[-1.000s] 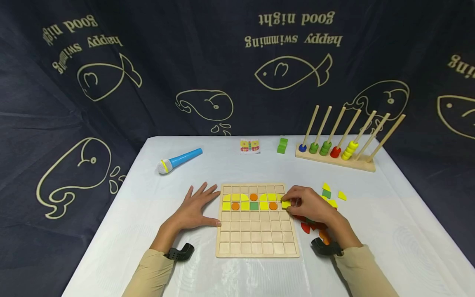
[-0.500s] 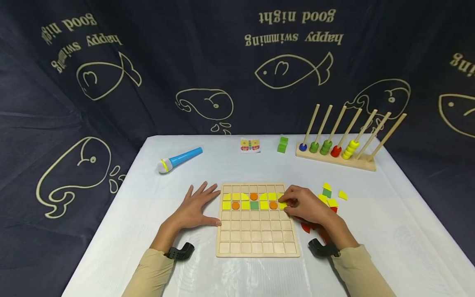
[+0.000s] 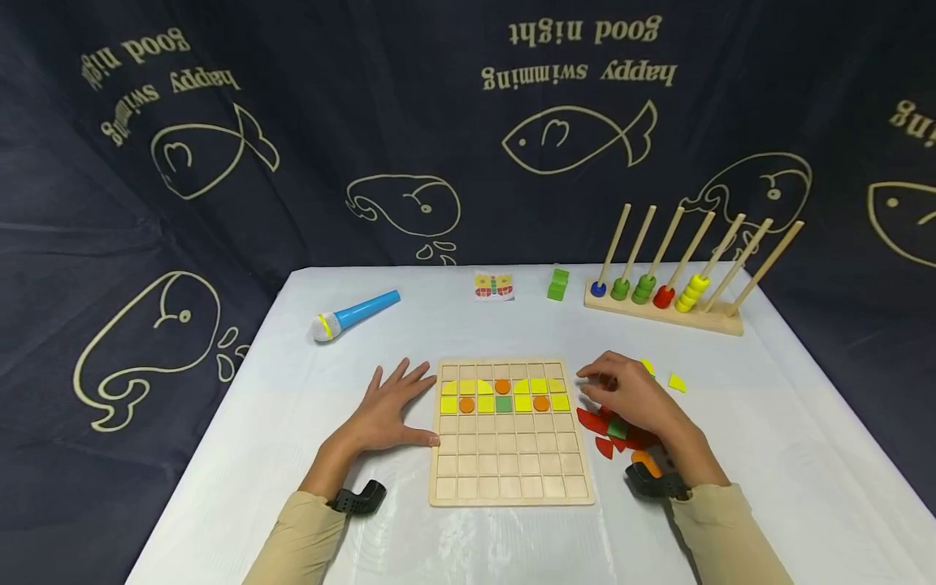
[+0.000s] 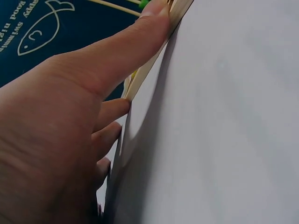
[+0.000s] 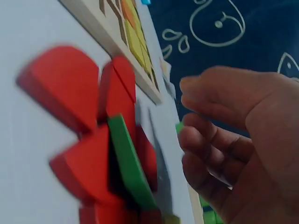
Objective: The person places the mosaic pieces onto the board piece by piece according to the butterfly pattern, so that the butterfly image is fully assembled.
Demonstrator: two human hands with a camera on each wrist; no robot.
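Observation:
A wooden grid board lies flat mid-table. Two rows near its far side hold yellow pieces, orange discs and a green square. At the board's left edge my left hand rests with fingers spread, thumb and fingertips against the side. My right hand is just off the board's right edge, fingers loosely bent with nothing between them. In the right wrist view it hovers beside a heap of red quarter-round pieces with a green square piece leaning on them.
Yellow pieces and orange pieces lie around the right hand. Farther back are a toy microphone, a butterfly picture card, green blocks and a bead-and-peg counting stand. A dark printed cloth hangs behind.
A yellow square went from my right hand's pinch into the rightmost cell of the second filled row. That hand then let go and moved right. The left hand stayed put.

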